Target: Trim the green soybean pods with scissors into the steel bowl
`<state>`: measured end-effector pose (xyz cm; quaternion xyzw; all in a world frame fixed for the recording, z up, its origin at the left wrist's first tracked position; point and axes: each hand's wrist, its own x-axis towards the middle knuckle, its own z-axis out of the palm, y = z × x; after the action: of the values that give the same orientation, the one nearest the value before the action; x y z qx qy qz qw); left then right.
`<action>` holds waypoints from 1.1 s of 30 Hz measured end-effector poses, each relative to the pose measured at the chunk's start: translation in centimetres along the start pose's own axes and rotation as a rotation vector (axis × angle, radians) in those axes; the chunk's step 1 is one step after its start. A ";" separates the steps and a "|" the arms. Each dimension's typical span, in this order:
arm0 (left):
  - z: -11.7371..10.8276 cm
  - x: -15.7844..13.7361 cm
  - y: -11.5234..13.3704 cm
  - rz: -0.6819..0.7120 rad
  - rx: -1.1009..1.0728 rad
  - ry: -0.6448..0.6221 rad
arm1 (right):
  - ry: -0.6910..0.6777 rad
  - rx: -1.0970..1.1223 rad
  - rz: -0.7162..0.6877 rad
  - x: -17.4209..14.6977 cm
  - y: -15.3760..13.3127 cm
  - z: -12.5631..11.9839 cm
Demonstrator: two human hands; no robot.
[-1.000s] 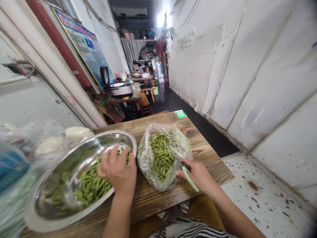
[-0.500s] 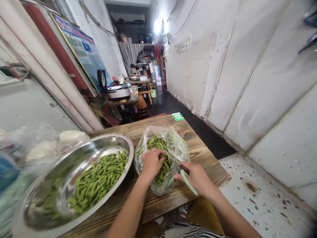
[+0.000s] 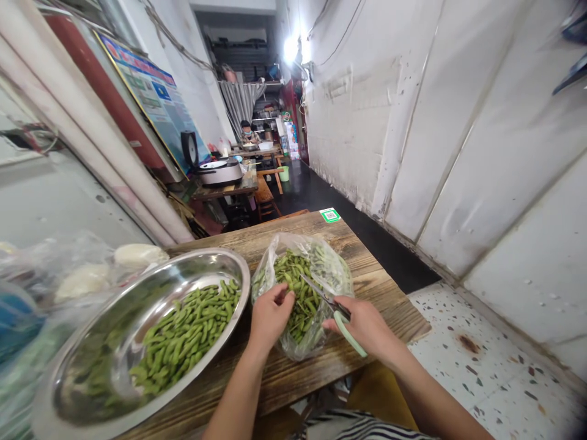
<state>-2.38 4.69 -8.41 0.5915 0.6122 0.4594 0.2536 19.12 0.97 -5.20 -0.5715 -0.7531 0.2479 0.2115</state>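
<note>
A clear plastic bag [image 3: 337, 269] full of green edamame pods [image 3: 305, 305] lies open on the wooden table. Over its left side is my left hand [image 3: 271, 318], fingers curled in a pinch at a pod; the fingertips partly hide it. My right hand [image 3: 367, 330] grips scissors [image 3: 349, 335] with pale green handles, the blades pointing up and left over the pods. Left of the bag, a large oval steel basin [image 3: 245, 275] holds a heap of edamame pods [image 3: 183, 342].
The table [image 3: 380, 287] carries a green QR sticker [image 3: 329, 215] at its far corner. Plastic bags [image 3: 82, 281] crowd the left side. Farther back stand a rice cooker [image 3: 220, 173] with its lid raised and a seated person [image 3: 248, 133]. A white wall [image 3: 440, 134] runs along the right.
My left hand has drawn back slightly toward me and left, away from the scissor tips. My right hand holds the scissors in nearly the same place. The view has shifted slightly.
</note>
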 end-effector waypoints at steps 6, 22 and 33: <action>-0.3 -0.4 0.8 0.103 -0.034 0.023 | 0.009 0.005 -0.010 -0.1 -0.1 0.1; -0.8 -1.7 1.2 -0.163 -0.415 -0.188 | -0.067 0.060 -0.087 -0.4 -0.5 0.3; -0.7 -2.1 1.8 -0.298 -0.620 -0.191 | -0.109 0.126 -0.053 -0.5 -0.4 0.9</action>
<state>-1.68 2.23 -7.02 0.4310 0.4968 0.5239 0.5413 18.36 0.29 -5.66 -0.5227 -0.7612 0.3199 0.2121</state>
